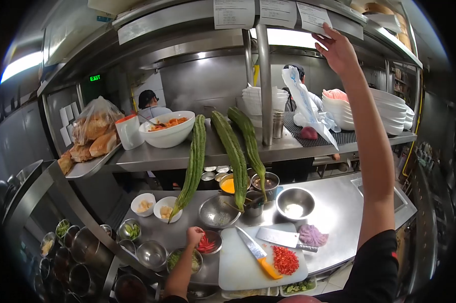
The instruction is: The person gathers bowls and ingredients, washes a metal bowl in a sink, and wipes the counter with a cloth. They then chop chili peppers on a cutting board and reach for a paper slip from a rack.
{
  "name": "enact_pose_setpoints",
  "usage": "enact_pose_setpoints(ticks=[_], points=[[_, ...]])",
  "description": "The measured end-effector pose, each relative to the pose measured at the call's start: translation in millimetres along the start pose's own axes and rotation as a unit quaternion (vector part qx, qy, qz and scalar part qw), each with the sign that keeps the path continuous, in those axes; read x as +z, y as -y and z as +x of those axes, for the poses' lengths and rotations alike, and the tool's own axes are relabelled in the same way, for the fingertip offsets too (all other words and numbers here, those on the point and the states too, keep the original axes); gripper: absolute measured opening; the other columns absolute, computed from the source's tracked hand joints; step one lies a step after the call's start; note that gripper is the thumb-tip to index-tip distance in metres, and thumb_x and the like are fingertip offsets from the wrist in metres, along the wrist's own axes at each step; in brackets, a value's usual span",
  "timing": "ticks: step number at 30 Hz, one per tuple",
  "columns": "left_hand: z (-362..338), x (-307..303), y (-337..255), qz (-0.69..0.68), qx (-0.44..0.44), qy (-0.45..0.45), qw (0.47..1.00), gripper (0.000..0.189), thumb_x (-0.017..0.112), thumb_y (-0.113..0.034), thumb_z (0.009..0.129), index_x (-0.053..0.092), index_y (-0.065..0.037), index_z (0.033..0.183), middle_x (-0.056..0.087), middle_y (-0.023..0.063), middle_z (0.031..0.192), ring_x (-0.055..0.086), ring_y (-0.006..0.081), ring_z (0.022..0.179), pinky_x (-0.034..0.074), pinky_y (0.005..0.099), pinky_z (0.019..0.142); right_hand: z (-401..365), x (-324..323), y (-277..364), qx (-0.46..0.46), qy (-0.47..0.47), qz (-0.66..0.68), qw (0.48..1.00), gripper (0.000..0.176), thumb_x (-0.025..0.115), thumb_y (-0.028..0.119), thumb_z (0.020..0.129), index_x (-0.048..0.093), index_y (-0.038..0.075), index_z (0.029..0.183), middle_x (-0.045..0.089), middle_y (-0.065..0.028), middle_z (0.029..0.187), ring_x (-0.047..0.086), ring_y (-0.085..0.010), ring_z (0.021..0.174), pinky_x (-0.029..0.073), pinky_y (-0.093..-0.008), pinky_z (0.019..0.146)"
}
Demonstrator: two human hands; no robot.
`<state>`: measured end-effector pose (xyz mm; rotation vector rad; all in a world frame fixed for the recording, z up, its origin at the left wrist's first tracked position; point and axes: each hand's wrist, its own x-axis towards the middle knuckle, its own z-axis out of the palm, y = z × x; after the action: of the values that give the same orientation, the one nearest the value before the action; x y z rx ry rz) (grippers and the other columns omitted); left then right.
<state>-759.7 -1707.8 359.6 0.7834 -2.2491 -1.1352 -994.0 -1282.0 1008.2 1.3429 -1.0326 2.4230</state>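
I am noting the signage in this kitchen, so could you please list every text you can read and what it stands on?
"EXIT": on the green lit sign on the back wall, at the left.
Order slips on the top shelf, one touched by the right hand: print too small to read.
Plastic bag: blue print, blurred.
Paper notes on the left wall: unreadable.
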Motion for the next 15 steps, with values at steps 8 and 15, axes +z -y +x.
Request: enact_pose_setpoints(ticks=[8, 15], points=[[-41.9, -65.0, -69.9, -0.444, -0.038, -0.057, 0.893, 0.009, 0.062, 0.003, 0.077, 0.060, 0.001, 0.085, 0.061, 0.0055, 0.074, 0.057, 0.0110, 0.062, 0.046, 0.0217, 0.058, -25.7, 27.7, -33.6, -0.140, 0.124, 0.112, 0.976, 0.025, 0.043, 0.011, 0.093, 0.044, -0.003, 0.115, 0.049, -0.0124, 0.116, 0.047, -0.0281, 0.114, 0.039, -0.0465, 0.099], [-107.9, -72.6, -88.0, -0.589, -0.004, -0.052, 0.807, 0.013, 0.058, 0.006, 0.080, 0.059, 0.000, 0.092, 0.061, 0.0072, 0.084, 0.058, 0.0156, 0.070, 0.046, 0.0266, 0.063, -6.1, 66.9, -37.2, -0.042, 0.031, 0.077, 0.996, 0.017, 0.062, 0.012, 0.084, 0.055, 0.001, 0.096, 0.059, -0.0072, 0.100, 0.056, -0.0175, 0.091, 0.046, -0.0352, 0.084]])
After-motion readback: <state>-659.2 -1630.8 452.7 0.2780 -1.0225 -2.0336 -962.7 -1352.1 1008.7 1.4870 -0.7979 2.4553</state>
